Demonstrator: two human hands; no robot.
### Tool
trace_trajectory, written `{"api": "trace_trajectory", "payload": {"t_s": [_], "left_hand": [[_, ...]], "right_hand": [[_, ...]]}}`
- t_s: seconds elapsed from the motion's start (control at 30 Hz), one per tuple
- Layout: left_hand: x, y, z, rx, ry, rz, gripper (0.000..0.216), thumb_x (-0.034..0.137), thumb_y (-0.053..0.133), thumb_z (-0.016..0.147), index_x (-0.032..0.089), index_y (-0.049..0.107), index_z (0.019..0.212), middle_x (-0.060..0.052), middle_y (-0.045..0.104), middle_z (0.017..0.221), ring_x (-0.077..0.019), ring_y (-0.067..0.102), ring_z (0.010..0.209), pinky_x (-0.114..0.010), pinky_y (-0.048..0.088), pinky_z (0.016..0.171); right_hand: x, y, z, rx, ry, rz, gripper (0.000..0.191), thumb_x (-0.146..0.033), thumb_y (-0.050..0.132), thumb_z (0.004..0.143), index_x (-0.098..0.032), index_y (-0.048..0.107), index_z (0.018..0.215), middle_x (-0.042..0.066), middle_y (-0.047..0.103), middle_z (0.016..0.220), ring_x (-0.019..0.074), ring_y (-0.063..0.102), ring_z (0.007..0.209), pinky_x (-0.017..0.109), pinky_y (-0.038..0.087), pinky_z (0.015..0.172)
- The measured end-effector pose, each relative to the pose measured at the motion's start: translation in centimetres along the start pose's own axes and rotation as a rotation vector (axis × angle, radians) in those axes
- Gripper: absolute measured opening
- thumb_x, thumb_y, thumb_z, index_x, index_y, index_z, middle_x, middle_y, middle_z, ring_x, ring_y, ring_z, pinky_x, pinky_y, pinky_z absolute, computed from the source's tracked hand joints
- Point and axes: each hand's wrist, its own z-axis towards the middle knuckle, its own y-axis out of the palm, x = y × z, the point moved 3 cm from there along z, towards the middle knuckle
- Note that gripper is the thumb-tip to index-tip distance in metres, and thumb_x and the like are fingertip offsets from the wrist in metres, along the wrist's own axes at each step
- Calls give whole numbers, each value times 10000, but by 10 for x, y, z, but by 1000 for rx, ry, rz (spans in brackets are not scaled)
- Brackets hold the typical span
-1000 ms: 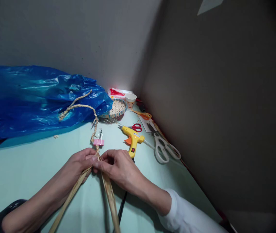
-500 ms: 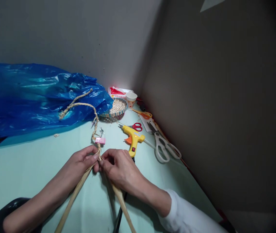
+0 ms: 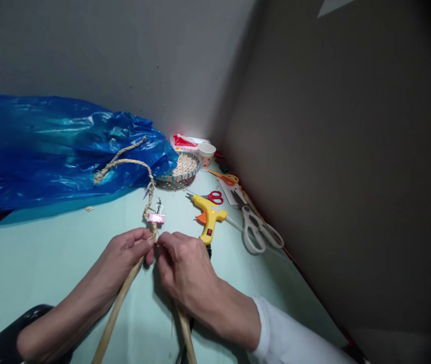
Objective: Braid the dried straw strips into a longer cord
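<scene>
A twisted straw-coloured cord runs from the blue bag down to my hands. A pink binder clip grips it just beyond my fingertips. My left hand pinches the cord's near end, where one flat tan strand trails from under it toward me. Close beside it, my right hand is closed on the second tan strand, which comes out below the palm. The fingertips of both hands almost meet at the twist, and the right fingers partly hide the strand.
A yellow glue gun lies just past my right hand. Red-handled scissors, large grey-handled scissors and orange-handled scissors lie along the right. Behind are a woven basket, a paper cup and a blue plastic bag by the wall.
My right hand has rolled over, its back now turned more upward, and its strand has swung slightly left. The left hand keeps its pinch almost in place.
</scene>
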Motion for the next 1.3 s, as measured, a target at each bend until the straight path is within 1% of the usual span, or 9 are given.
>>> {"api": "trace_trajectory", "payload": {"t_s": [0.17, 0.33, 0.5, 0.6, 0.67, 0.77, 0.87, 1.07, 1.3], "left_hand": [[2, 2, -2, 11, -44, -53, 322, 466, 810, 640, 225, 595, 643, 64, 557, 589, -153, 470, 609, -266, 367, 599], [5, 3, -1, -21, 1, -64, 386, 543, 818, 645, 219, 607, 649, 56, 575, 600, -158, 492, 622, -268, 378, 603], [6, 3, -1, -10, 44, -11, 356, 501, 811, 647, 217, 605, 586, 46, 585, 574, -163, 509, 612, -276, 389, 623], [6, 3, -2, 23, 56, 20, 314, 504, 761, 687, 230, 613, 643, 56, 583, 578, -160, 484, 594, -272, 363, 595], [7, 2, -2, 39, 73, 51, 303, 499, 744, 689, 239, 598, 634, 58, 578, 575, -162, 476, 600, -274, 360, 602], [6, 1, -1, 33, 98, 111, 320, 505, 711, 693, 249, 562, 575, 45, 582, 582, -179, 510, 630, -290, 385, 642], [5, 1, 1, 11, 115, 185, 324, 529, 679, 702, 251, 591, 560, 23, 612, 588, -220, 580, 663, -328, 424, 695], [11, -2, -8, 158, 221, 462, 342, 534, 619, 780, 244, 799, 793, -63, 785, 868, -332, 712, 911, -414, 451, 864], [24, -1, -19, 270, 350, 700, 331, 489, 512, 808, 240, 730, 782, -66, 742, 798, -289, 723, 771, -386, 485, 754]], "right_hand": [[-9, 11, 1, -38, -182, -376, 230, -75, 564, 975, -118, 733, 1125, 143, 750, 918, 263, 700, 810, 330, 376, 612], [-9, 8, 3, -71, -155, -431, 215, -51, 559, 993, -113, 757, 1046, 133, 741, 872, 257, 693, 796, 338, 391, 616], [-6, -6, 1, -84, -115, -156, 209, -130, 578, 1016, -123, 786, 1040, 116, 749, 895, 214, 653, 762, 307, 405, 682], [-1, -13, 4, -74, -7, 148, 357, -240, 494, 1100, -166, 808, 946, 58, 736, 806, 161, 603, 694, 275, 390, 700], [4, -15, 8, -57, 83, 248, 339, -260, 533, 1083, -173, 805, 901, 32, 711, 743, 145, 567, 665, 264, 361, 674], [7, -13, 12, -51, 138, 230, 206, -218, 618, 1001, -149, 782, 898, 32, 687, 729, 143, 529, 660, 266, 318, 641], [7, -10, 14, -67, 105, 190, 186, -164, 587, 967, -160, 741, 864, 7, 628, 699, 136, 456, 630, 272, 284, 626], [9, -6, 15, -43, 131, 244, 164, -106, 587, 900, -199, 565, 766, -51, 472, 642, 123, 384, 606, 272, 236, 597], [10, 0, 19, -45, 170, 385, 235, -67, 590, 872, -204, 497, 704, -60, 463, 625, 118, 416, 615, 253, 264, 607]]}}
